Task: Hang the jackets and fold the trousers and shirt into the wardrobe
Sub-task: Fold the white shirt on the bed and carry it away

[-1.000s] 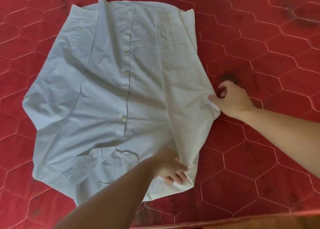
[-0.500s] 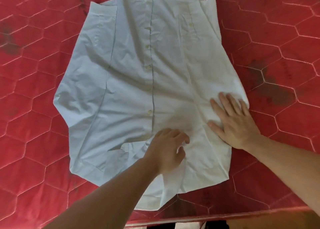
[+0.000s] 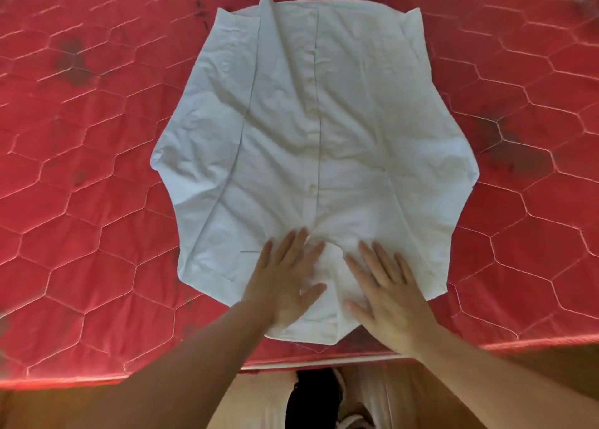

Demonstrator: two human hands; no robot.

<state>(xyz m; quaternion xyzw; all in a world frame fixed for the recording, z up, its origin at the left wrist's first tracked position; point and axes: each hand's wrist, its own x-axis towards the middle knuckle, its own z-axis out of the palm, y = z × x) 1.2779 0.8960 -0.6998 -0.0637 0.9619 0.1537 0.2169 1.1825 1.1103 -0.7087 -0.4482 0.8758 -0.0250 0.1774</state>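
White shirt laid button-side up on a red quilted mattress, its near end lying close to the mattress edge. Both side portions are turned inward over the front, giving the garment a narrowed outline with angled edges at left and right; the button strip runs straight away from the viewer down the middle. The left hand and the right hand rest flat on the near part of the shirt, just beside each other on either side of the strip, fingers straight and slightly spread; neither grip is closed on cloth, both simply press the fabric down. Judged from this arrangement, the step in hand is the smoothing of the side folds. The shirt fold appears roughly half done: the sides are in, but the lengthwise fold that would bring one end over the other is not yet made, and creases remain across the front. No jackets, trousers or wardrobe appear in view, so their state cannot be told; putting the shirt away is clearly still to come. Below the mattress edge a shoe shows on the floor.
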